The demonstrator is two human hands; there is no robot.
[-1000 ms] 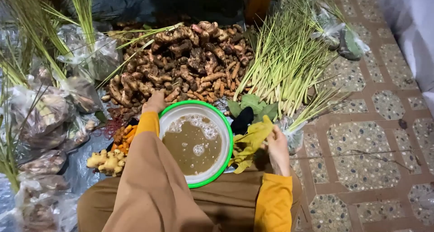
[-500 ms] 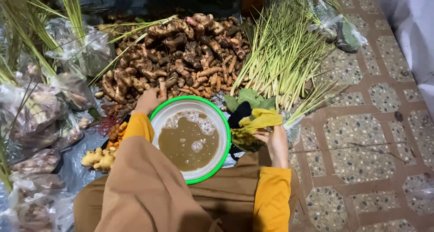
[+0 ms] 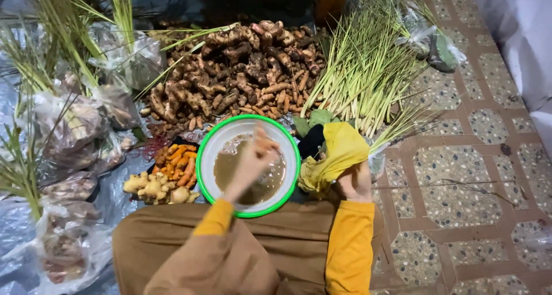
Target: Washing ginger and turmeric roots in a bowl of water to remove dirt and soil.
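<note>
1. A white bowl with a green rim (image 3: 208, 151), holding murky brown water, is seen on the ground before the seated person's knees.
2. The left hand (image 3: 253, 160) is held over the bowl, blurred; fingers look loosely curled, and whether anything is gripped cannot be told.
3. The right hand (image 3: 355, 180) is closed on a yellow cloth (image 3: 336, 154) just right of the bowl.
4. A heap of brown ginger roots (image 3: 241, 71) is piled beyond the bowl, with lemongrass stalks (image 3: 368, 71) to its right.
5. Orange turmeric pieces (image 3: 175, 160) are laid left of the bowl.
</note>
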